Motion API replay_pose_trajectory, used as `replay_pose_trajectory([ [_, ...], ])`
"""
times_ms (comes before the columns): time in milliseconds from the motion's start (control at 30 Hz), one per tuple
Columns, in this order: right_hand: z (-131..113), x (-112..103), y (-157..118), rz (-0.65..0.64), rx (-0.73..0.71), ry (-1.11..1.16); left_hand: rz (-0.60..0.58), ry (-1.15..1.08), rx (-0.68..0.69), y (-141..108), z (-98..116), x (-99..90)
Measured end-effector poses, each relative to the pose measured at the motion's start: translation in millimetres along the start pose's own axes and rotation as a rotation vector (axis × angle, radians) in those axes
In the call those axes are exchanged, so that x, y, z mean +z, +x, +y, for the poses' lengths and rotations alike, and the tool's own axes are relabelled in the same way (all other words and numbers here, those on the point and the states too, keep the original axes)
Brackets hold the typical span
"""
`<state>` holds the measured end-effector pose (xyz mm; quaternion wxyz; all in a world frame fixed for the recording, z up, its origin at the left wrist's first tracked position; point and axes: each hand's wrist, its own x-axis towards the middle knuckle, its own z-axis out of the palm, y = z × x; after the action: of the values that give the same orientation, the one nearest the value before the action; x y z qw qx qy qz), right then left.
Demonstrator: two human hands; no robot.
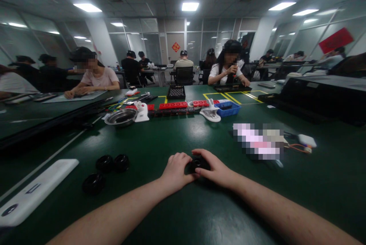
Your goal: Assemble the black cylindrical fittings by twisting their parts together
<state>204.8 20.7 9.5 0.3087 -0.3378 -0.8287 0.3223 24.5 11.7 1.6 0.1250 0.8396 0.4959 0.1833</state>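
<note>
Between my two hands, on the green table, is a small black tyre (198, 163) with a hole in its middle. My left hand (177, 167) curls around its left side, thumb tucked in near the bottom. On the other side my right hand (213, 167) wraps it, index finger over the top and thumb along the near edge. The fingers hide parts of its rim. To the left lie similar black tyres: one in front (93, 183), another behind it (104, 163), and a third (121, 162) beside that one.
A long white panel (40, 191) lies at the left. Farther back stand a metal bowl (121, 117), white clip stands (211, 111), red strips (173, 105) and a blue bin (228, 108). A blurred-out pink item (257, 142) lies right. Co-workers (230, 66) sit across the table.
</note>
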Motion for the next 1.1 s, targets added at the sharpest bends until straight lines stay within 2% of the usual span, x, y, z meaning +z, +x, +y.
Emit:
replay_pose_trajectory([
  [167,-1.9,1.0,0.8,0.078,0.088,-0.055,-0.025,0.018,-0.014,0.1,3.0,-3.0],
  [233,-5.0,-0.9,2.4,0.075,0.052,-0.078,-0.029,0.020,-0.015,-0.2,4.4,-4.5],
  [333,-7.4,-3.6,3.0,0.004,-0.066,-0.028,-0.018,0.020,-0.011,-0.5,4.5,-4.6],
  [400,-6.2,-3.6,1.9,-0.034,-0.094,0.006,-0.013,0.019,-0.009,-0.4,3.5,-3.3],
  [600,0.7,0.9,-0.4,0.080,0.070,-0.038,-0.010,0.018,-0.002,0.0,1.9,-1.2],
  [700,0.4,1.1,1.6,0.095,0.099,-0.117,-0.007,0.014,-0.005,-0.4,3.3,-3.0],
  [800,-1.8,-0.2,3.6,0.083,0.067,-0.157,-0.010,0.007,-0.007,-0.5,4.2,-4.2],
  [967,-4.9,-1.7,2.2,-0.009,-0.071,-0.034,-0.024,0.013,-0.017,0.0,3.1,-2.9],
  [1100,-0.8,0.5,-0.9,0.020,-0.006,-0.026,-0.018,0.013,-0.014,0.0,2.4,-2.4],
])
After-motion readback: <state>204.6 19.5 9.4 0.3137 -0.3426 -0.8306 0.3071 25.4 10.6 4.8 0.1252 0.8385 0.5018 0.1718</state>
